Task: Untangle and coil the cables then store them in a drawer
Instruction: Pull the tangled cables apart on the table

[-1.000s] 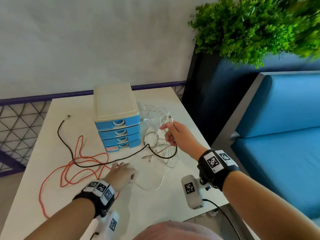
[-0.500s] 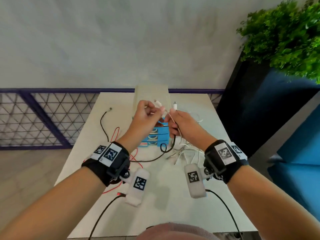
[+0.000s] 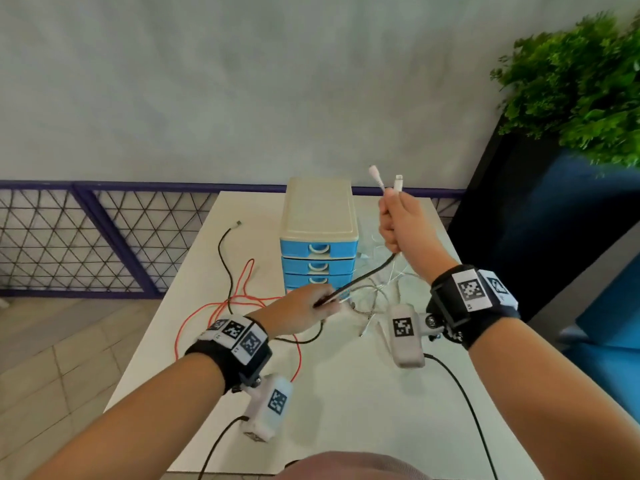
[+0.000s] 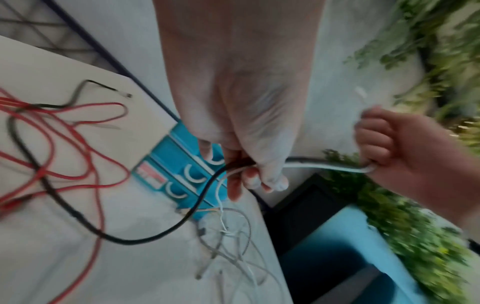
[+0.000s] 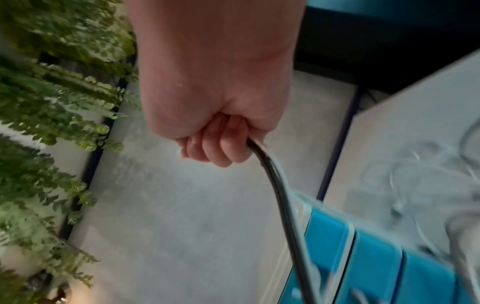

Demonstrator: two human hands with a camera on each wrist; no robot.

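Right hand [image 3: 401, 220] fisted round white cable [image 3: 384, 185] and black cable [image 3: 374, 271], two white plugs pointing up toward 12 o'clock. Both strands run taut down toward 8 o'clock into left hand [image 3: 301, 310], which pinches them. Left wrist view shows red cable [image 4: 85, 144] looped on table [image 3: 346, 393] at 9 o'clock; right wrist view blurs the blue drawer unit [image 3: 317, 251].

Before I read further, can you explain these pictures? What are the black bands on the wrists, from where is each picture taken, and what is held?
No machine here: a person works bare-handed. The black bands carry wrist cameras; a third camera sits on the head. The right hand is raised and grips a white cable with both its plugs sticking up. The left hand pinches that cable lower down, together with a black cable. On the white table lie a red cable, thin white and grey tangled wires, and a small drawer unit with four blue drawers, all closed.
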